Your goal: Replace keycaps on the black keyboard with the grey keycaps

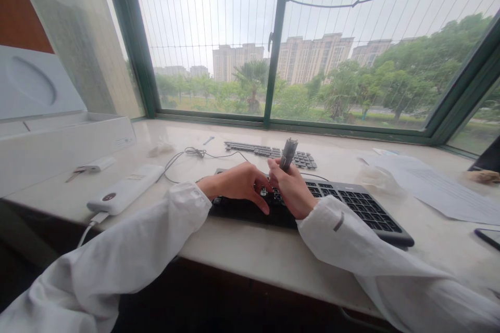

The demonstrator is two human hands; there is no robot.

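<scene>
A black keyboard [369, 203] lies on the white sill-like table, its right block showing bare dark sockets without keycaps. My right hand [291, 187] is wrapped around a dark grey cylindrical tool [288, 154], held upright above the keyboard's middle; its lower end is hidden by my fingers. Just to the left, my left hand [242, 182] arches over the keyboard with thumb and fingers apart. Small light parts under its fingertips are too small to make out. Behind the keyboard, rows of loose dark keycaps [265, 150] are laid out in keyboard order.
A white power bank [127, 189] with a cable lies at the left, near a small white device [99, 165] and a large white box [66, 148]. A thin black cable [194, 152] coils behind. Paper sheets [441, 184] and a phone [490, 237] are at the right.
</scene>
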